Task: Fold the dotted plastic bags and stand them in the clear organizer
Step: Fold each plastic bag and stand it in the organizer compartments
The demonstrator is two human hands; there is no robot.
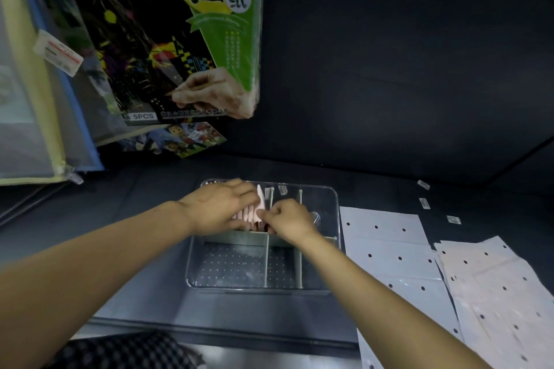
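Note:
A clear organizer (334,219) with white dividers stands on the dark table. Its far-left compartment holds several folded pale pink bags (250,213) standing on edge. My left hand (220,205) lies over that row, fingers stretched against the bags. My right hand (289,219) pinches the edge of a folded bag at the right end of the row. To the right of the organizer, two flat white dotted plastic bags (389,252) (491,287) lie spread on the table.
The organizer's near compartments (233,263) show a dotted floor. A large scratch-paper pack (180,39) and zip folders (36,99) lean at the back left. Small white labels (424,203) lie on the table at the back right.

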